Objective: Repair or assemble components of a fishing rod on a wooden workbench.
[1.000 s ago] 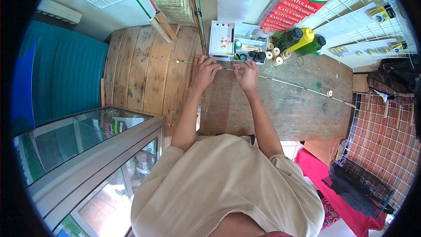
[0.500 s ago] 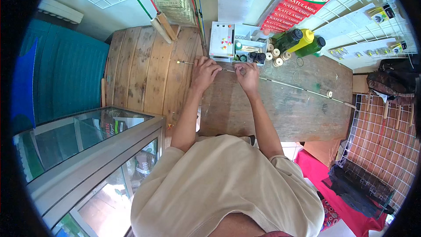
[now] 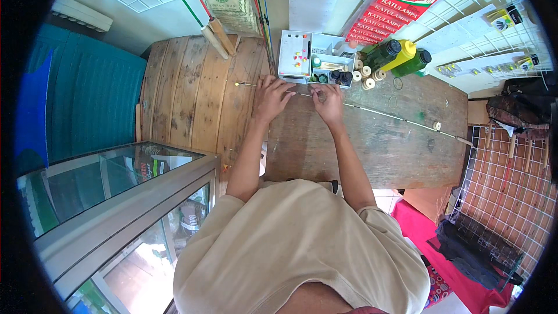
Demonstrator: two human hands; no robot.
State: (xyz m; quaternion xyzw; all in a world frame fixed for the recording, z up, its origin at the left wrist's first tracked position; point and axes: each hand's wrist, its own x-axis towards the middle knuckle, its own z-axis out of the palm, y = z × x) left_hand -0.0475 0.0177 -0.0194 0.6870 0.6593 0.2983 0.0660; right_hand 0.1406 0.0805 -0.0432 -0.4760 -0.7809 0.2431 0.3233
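A thin pale fishing rod (image 3: 395,117) lies across the wooden table, its yellow-tipped end at the left and its handle at the table's right edge. My left hand (image 3: 271,99) is closed on it near the tipped end, the thumb and fingers bent round it. A short span of rod shows between my hands. My right hand (image 3: 329,104) pinches the rod a little farther right, with the fingertips together. Any fine thread between the fingers is too small to make out. Just beyond my hands stands a white compartment box (image 3: 326,58) with small jars and coloured beads.
Wooden spools (image 3: 367,82) cluster beside the box, with dark, yellow and green bottles (image 3: 401,55) behind. One small spool (image 3: 437,125) sits by the rod. Upright rods (image 3: 218,38) lean at the back left. A glass cabinet (image 3: 125,209) stands at my left.
My left thumb and fingers have shifted slightly on the rod, and my right fingers have moved a little. The rod stays almost in place.
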